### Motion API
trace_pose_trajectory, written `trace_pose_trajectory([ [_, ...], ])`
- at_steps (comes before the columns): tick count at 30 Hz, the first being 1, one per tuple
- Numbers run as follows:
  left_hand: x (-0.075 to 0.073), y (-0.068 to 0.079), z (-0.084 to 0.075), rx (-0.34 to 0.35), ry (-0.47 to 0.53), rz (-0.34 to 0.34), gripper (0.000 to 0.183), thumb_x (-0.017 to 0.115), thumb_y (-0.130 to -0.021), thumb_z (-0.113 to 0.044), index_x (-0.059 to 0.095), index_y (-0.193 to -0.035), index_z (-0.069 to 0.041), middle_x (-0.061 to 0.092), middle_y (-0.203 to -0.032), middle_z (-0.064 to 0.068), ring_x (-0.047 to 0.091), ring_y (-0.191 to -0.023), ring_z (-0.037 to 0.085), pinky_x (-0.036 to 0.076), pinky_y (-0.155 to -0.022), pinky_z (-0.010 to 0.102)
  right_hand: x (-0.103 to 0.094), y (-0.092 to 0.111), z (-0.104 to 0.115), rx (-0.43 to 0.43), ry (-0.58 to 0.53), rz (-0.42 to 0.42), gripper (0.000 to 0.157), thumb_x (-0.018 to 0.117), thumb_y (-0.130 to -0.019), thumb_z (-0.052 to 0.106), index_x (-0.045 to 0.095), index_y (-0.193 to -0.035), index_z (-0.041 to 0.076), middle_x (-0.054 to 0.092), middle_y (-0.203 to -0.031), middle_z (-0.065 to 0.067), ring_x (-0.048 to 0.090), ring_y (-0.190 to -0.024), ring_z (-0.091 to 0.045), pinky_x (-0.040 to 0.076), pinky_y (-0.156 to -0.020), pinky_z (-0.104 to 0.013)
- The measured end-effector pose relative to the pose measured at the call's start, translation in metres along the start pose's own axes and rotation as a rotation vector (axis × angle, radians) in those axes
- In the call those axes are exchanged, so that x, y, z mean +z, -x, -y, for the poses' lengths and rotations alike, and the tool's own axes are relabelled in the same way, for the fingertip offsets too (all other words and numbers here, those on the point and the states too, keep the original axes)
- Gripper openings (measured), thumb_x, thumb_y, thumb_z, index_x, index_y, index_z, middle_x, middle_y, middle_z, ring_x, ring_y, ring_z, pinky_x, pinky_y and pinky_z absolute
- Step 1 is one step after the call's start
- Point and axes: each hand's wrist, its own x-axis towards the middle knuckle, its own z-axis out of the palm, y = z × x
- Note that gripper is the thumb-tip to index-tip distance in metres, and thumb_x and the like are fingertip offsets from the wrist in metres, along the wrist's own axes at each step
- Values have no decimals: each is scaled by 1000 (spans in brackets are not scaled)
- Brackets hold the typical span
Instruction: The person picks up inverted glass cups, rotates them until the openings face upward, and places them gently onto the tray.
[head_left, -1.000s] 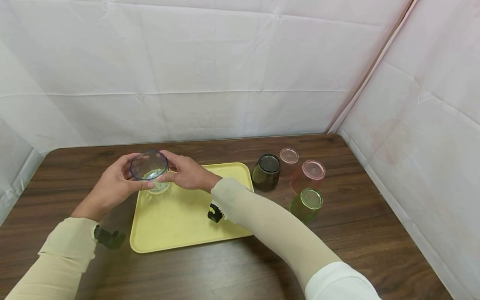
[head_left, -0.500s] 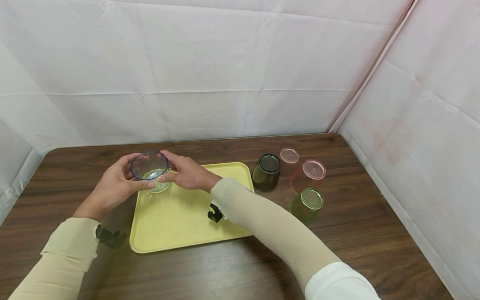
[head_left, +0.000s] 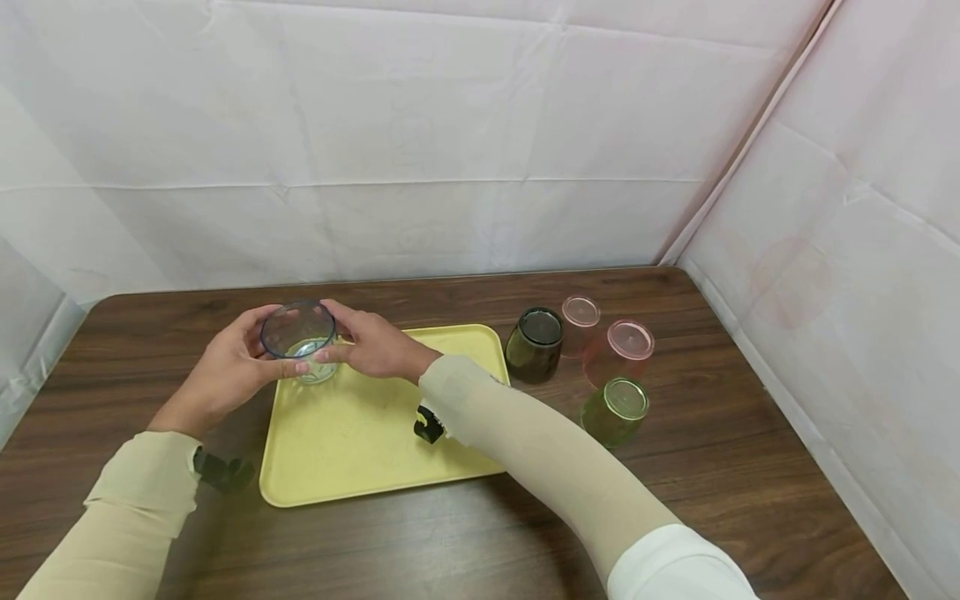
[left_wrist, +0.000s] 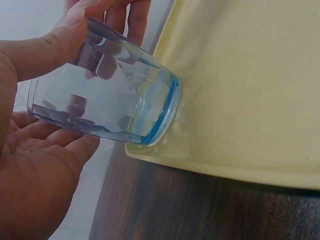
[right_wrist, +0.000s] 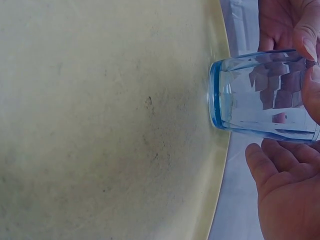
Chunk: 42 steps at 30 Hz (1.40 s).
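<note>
A clear bluish drinking glass stands upright, rim up, at the back left corner of the yellow tray. My left hand holds it from the left, and my right hand from the right. Both thumbs lie along its near side. In the left wrist view, the glass has its thick blue base against the tray, next to the raised edge. The right wrist view likewise shows the glass with its base at the tray's surface. Some far-side fingers are seen only through the glass.
Right of the tray, upside-down glasses stand close together on the wooden table: a dark one, a pale pink one, a pink one and a green one. White sheeting hangs behind and to the right.
The view has shifted very slightly. Both hands stay on the glass in the same place, and nothing else has visibly moved.
</note>
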Motion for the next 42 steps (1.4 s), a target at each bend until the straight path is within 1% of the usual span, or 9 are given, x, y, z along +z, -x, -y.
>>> trace_pose_trajectory([
  [18,-1,-1,2,55,6,-3,85,77,-96,-13,24,-161,4,40,-159,27,55,-112,-19,52,-86,4,-1,-1,0,35,57,-3,82,64,-105,32,16,-168,12,44,-166,-5,41,-154,-18,39,-124,-30],
  [26,-1,0,5,41,9,11,88,77,-96,-14,22,-162,2,39,-161,26,53,-116,-17,52,-88,4,-1,1,0,31,72,18,80,62,-105,32,16,-168,16,44,-166,-3,40,-155,-16,38,-125,-31],
  [28,-1,0,5,32,-5,18,90,77,-96,-16,20,-164,1,38,-163,25,56,-125,-7,51,-88,4,-1,2,0,31,82,22,79,62,-105,33,17,-168,17,45,-165,-3,40,-154,-15,38,-125,-32],
  [30,-2,0,5,19,-16,32,93,77,-96,-19,16,-165,-1,35,-166,23,55,-138,12,49,-89,2,-2,3,1,40,90,26,78,62,-105,35,18,-168,19,47,-164,-2,41,-154,-15,39,-125,-33],
  [33,-3,0,2,-4,-31,53,98,77,-97,-23,11,-166,-2,31,-169,22,43,-150,38,47,-88,1,-2,4,0,56,103,29,78,61,-105,37,18,-168,22,48,-163,-1,41,-154,-13,39,-125,-34],
  [36,-4,1,-1,-32,-60,64,104,78,-96,-28,6,-167,-3,28,-171,19,37,-152,43,46,-88,0,-3,5,-1,68,122,27,82,61,-105,39,13,-169,23,42,-167,0,38,-156,-14,36,-126,-35],
  [37,-5,1,-2,-41,-80,64,106,78,-96,-31,4,-168,-4,27,-172,18,37,-152,42,47,-90,4,-3,5,-1,68,136,25,83,61,-105,40,11,-169,22,39,-168,0,37,-156,-14,35,-127,-35],
  [39,-5,1,-5,-55,-113,64,111,78,-95,-36,0,-168,-7,24,-173,16,37,-153,41,51,-104,18,-3,6,-1,71,162,19,86,61,-104,43,9,-169,22,34,-171,0,34,-158,-15,34,-128,-35],
  [42,-6,1,-8,-72,-144,66,115,78,-94,-42,-4,-169,-12,18,-175,14,34,-153,42,43,-119,51,-4,8,1,83,199,9,89,62,-102,49,9,-169,24,24,-175,4,30,-160,-15,32,-129,-37],
])
